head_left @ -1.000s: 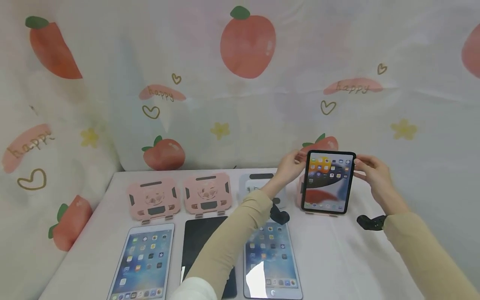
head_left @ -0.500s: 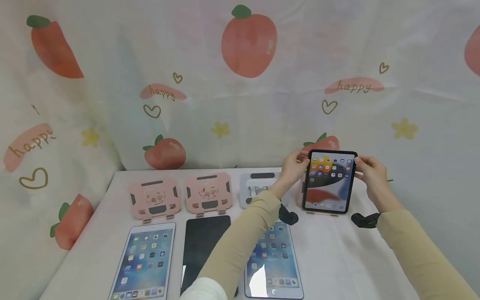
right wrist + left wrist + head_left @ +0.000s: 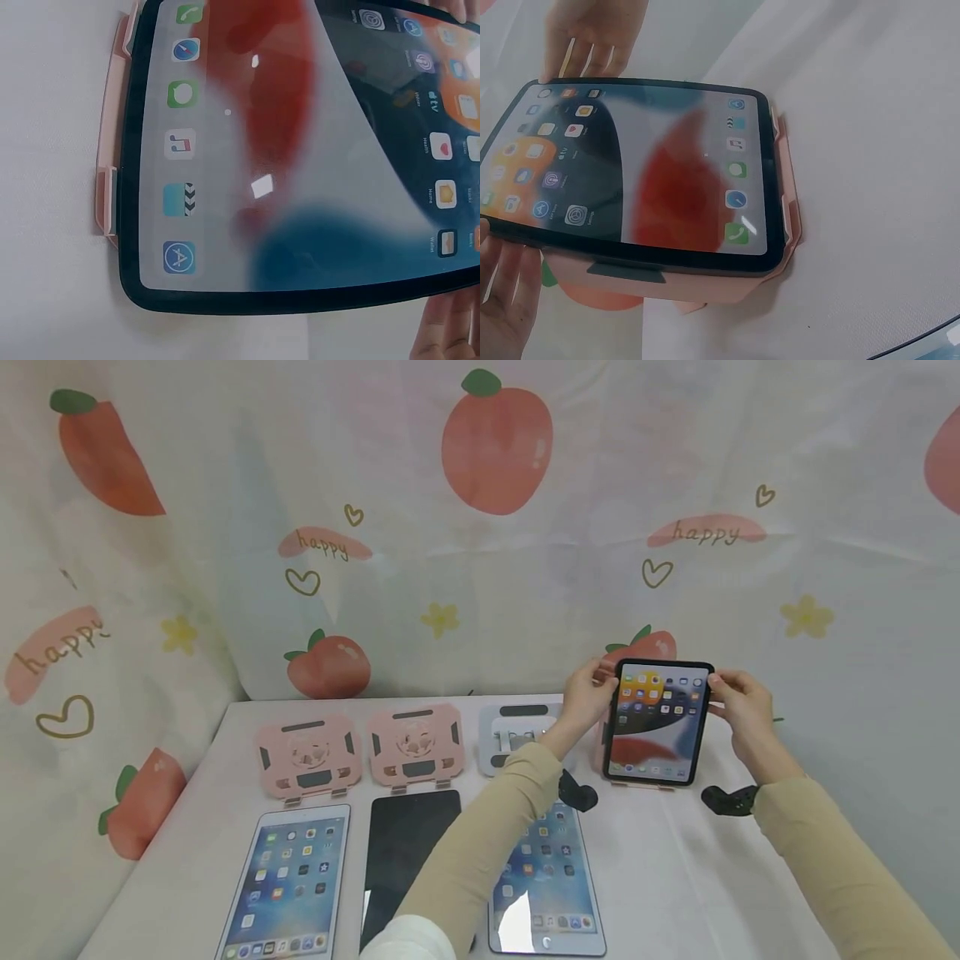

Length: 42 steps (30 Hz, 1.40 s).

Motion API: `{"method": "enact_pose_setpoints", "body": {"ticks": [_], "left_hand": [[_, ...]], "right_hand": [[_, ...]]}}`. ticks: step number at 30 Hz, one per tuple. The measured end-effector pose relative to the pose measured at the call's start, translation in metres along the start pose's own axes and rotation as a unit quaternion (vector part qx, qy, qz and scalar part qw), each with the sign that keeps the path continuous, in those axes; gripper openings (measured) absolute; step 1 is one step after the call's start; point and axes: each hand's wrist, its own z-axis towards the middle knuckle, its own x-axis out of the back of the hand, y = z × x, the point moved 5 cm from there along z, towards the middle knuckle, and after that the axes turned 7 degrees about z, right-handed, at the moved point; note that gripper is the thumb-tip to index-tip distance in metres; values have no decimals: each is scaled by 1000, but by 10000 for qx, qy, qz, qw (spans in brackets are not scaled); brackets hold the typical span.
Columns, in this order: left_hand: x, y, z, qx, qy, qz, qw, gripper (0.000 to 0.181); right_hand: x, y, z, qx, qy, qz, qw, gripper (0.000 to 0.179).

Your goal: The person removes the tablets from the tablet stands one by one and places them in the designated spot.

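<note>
A black-framed tablet point(image 3: 656, 722) with a lit screen stands upright, leaning back on a pink tablet stand point(image 3: 705, 286) at the right of the table. Its lower edge sits against the stand's small lips point(image 3: 106, 201). My left hand point(image 3: 588, 700) holds its upper left edge, thumb at the front and fingers behind. On the opposite side, my right hand point(image 3: 750, 714) pinches the upper right edge the same way. Most of the stand is hidden behind the tablet, and the fingers behind it are only partly seen.
Two pink stands point(image 3: 309, 758) point(image 3: 417, 748) and a grey-white stand point(image 3: 517, 720) stand along the table's back. In front lie a white tablet point(image 3: 288, 877), a dark-screened tablet point(image 3: 408, 835) and another white tablet point(image 3: 551, 893). My left forearm crosses above the last two. A patterned cloth point(image 3: 495, 585) hangs behind.
The tablet and both hands shift very slightly, and my forearms draw a little closer together. The tablet stays on the stand, with both hands keeping their hold.
</note>
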Motion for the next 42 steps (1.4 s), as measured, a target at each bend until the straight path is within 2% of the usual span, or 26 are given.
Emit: {"method": "enact_pose_setpoints", "body": {"ticks": [2, 4, 5, 9, 19, 30, 42], "left_hand": [[1, 1, -1, -36, 1, -33, 10000, 15], [1, 2, -1, -78, 0, -79, 9999, 14], [2, 2, -2, -94, 2, -99, 9999, 14], [2, 4, -4, -142, 23, -120, 9998, 14], [3, 6, -12, -69, 110, -242, 9996, 13], [10, 11, -24, -262, 155, -372, 9988, 14], [18, 20, -42, -459, 118, -608, 9970, 16]], "right_hand": [[-10, -16, -15, -10, 27, -232, 9997, 5], [-16, -27, -27, 14, 47, 11, 10000, 2], [-21, -34, -35, 0, 28, -42, 10000, 4], [-27, -46, -49, -40, -37, 244, 9997, 8], [-27, -53, -57, 144, -223, 453, 9986, 6], [-26, -62, -70, 267, -526, 490, 9971, 4], [-25, -71, -85, 448, -966, 955, 9897, 8]]}}
